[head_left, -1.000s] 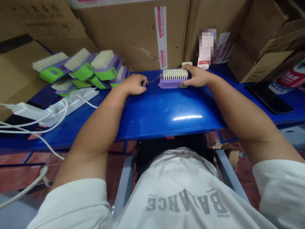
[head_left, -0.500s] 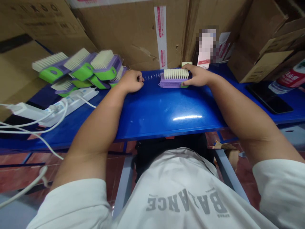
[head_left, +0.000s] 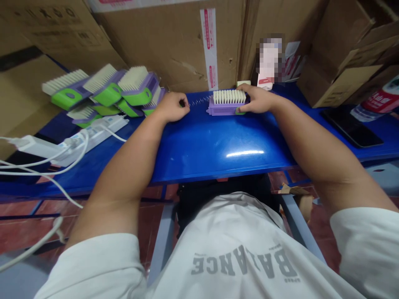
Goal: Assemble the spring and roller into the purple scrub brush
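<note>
Holding a brush in the right hand, coil drawn out to the left

The purple plastic brush with upright cream bristles (head_left: 227, 109) lies near the back of the glossy blue counter (head_left: 205, 145), bristles up and its long side facing the person. The right hand (head_left: 258, 99) is clamped on the brush's right end, thumb on the near side by a green patch, the other fingers over the far side. The brush's left end points toward the left hand (head_left: 172, 108), which sits well apart from it, level with it across the counter. That hand is curled, thumb and fingers together on the end of a thin silver wire coil (head_left: 199, 101); the coil spans the gap to the brush's left end.

Just behind the right hand's fingers is a small cream block (head_left: 244, 84). Beyond the left hand, green and purple brushes (head_left: 107, 92) are piled by a white power strip (head_left: 96, 137). Well to the right of the right hand lies a flat black phone (head_left: 352, 128), and a large brown cardboard box (head_left: 162, 45) stands behind everything.
</note>
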Demonstrator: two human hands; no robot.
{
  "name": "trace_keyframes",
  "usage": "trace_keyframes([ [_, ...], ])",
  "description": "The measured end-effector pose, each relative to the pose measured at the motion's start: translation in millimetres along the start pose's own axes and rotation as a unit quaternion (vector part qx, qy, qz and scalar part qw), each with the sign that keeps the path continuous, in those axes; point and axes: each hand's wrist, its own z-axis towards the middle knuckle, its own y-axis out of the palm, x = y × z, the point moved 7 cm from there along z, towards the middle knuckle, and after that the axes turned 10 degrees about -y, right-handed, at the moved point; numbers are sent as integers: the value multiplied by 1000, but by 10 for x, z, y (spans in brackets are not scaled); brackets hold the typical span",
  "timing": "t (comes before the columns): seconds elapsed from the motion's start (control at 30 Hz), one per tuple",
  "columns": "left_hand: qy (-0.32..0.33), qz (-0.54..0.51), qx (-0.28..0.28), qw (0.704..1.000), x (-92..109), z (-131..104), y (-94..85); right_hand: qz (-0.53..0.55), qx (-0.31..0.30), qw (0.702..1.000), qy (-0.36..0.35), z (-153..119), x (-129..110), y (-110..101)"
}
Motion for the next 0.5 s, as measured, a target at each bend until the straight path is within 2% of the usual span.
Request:
trace_keyframes([
  [0.27,25,6,-28,999,14,-8,61,7,15,1000,-3,-19,-76,-19],
  [0.5,56,1,-67,996,130,-76,93,-1,4,1000,5,-4,2,5],
])
